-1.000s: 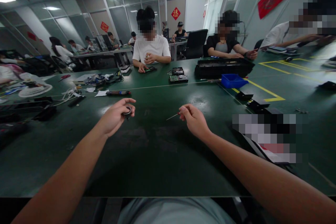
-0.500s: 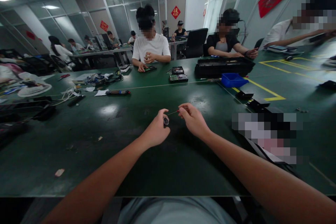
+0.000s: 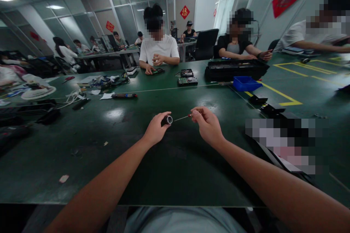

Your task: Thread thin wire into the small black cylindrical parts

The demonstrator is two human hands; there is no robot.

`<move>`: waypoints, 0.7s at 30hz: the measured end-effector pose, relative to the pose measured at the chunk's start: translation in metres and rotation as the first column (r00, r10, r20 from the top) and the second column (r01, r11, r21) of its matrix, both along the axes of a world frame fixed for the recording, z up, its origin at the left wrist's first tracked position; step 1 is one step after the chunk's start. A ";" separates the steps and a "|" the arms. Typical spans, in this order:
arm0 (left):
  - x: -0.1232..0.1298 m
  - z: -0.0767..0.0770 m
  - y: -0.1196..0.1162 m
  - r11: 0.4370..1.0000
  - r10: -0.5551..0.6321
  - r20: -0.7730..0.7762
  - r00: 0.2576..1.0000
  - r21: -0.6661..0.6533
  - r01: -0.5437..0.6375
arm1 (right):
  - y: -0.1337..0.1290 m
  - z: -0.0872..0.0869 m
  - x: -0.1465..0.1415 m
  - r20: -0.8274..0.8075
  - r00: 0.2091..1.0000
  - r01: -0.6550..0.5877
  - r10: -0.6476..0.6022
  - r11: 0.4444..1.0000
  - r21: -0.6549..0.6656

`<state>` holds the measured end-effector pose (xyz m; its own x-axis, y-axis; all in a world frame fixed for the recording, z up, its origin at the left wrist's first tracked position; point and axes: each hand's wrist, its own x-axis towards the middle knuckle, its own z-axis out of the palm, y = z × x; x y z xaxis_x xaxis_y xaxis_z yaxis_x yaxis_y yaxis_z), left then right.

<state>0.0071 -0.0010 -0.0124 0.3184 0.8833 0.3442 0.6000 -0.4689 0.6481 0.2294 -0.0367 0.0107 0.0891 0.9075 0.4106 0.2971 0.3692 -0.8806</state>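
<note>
My left hand (image 3: 156, 129) is wrapped round a small black cylinder (image 3: 168, 119) with a pale ring at its end, which faces right. Opposite it, my right hand (image 3: 207, 125) pinches the red handle of a thin screwdriver (image 3: 182, 118). The metal shaft points left, its tip close to the ringed end of the cylinder; whether they touch I cannot tell. Both hands are raised over the green table (image 3: 169, 174).
Ahead lie circuit boards (image 3: 187, 81), a blue bin (image 3: 246, 84) and a long black tray (image 3: 236, 70). A dark tool (image 3: 124, 95) and cables (image 3: 73, 96) are at left, black parts (image 3: 272, 109) at right. Several people sit beyond.
My left hand has shifted left and up a little, turning the cylinder's ringed end to the right. My right hand has drawn right, and more of the screwdriver shaft shows between the hands.
</note>
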 end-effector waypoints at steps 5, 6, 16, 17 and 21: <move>0.001 0.000 0.000 1.000 -0.013 -0.022 1.000 0.006 0.013 | 0.001 -0.003 -0.001 -0.001 0.997 -0.079 0.079 0.997 -0.017; 0.002 0.001 -0.001 1.000 -0.019 -0.028 0.999 0.004 0.019 | 0.001 -0.003 -0.002 0.011 0.995 -0.096 0.096 0.995 -0.034; 0.000 0.001 0.000 1.000 -0.012 -0.029 0.999 -0.018 0.012 | 0.004 -0.007 -0.002 -0.032 0.987 -0.159 0.157 0.984 -0.077; 0.000 0.001 0.001 1.000 -0.012 -0.032 0.999 -0.020 0.011 | 0.004 -0.008 -0.001 -0.031 0.986 -0.168 0.166 0.983 -0.075; 0.000 0.001 0.001 1.000 -0.009 -0.037 0.999 -0.025 0.008 | 0.006 -0.010 0.001 -0.031 0.980 -0.200 0.199 0.978 -0.066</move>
